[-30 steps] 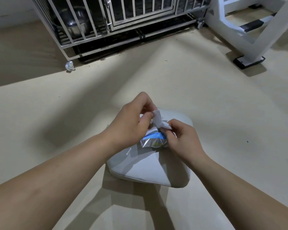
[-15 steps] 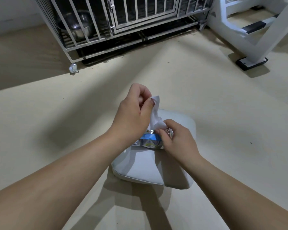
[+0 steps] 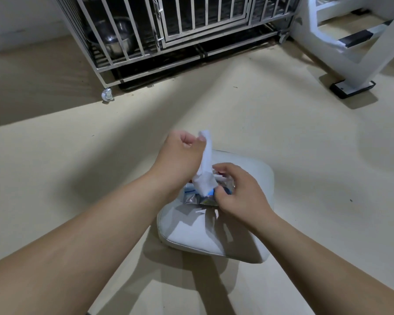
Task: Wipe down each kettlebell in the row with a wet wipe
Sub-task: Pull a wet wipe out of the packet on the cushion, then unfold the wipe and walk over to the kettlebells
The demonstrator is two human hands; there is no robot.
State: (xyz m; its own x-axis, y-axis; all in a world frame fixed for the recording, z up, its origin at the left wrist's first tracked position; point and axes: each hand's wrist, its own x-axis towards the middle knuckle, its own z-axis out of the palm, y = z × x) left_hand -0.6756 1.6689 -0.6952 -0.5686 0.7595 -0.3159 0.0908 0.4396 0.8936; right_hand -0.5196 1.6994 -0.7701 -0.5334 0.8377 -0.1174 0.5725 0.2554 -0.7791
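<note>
A white wet wipe [image 3: 205, 169] stretches up out of a silver and blue wipe packet [image 3: 197, 196]. My left hand [image 3: 182, 155] pinches the wipe's top end between thumb and fingers, above the packet. The packet lies on a white cushioned seat [image 3: 214, 237], and my right hand [image 3: 234, 192] grips its right end, holding it down. No kettlebell is in view.
A metal barred cage [image 3: 168, 32] on castor wheels stands at the back, with a steel bowl [image 3: 114, 39] inside. A white frame [image 3: 341, 48] with a black foot stands at the back right. Beige floor [image 3: 305, 155] surrounds the seat.
My left hand has lifted up and to the left, drawing the wipe further out of the packet. My right hand has stayed on the packet.
</note>
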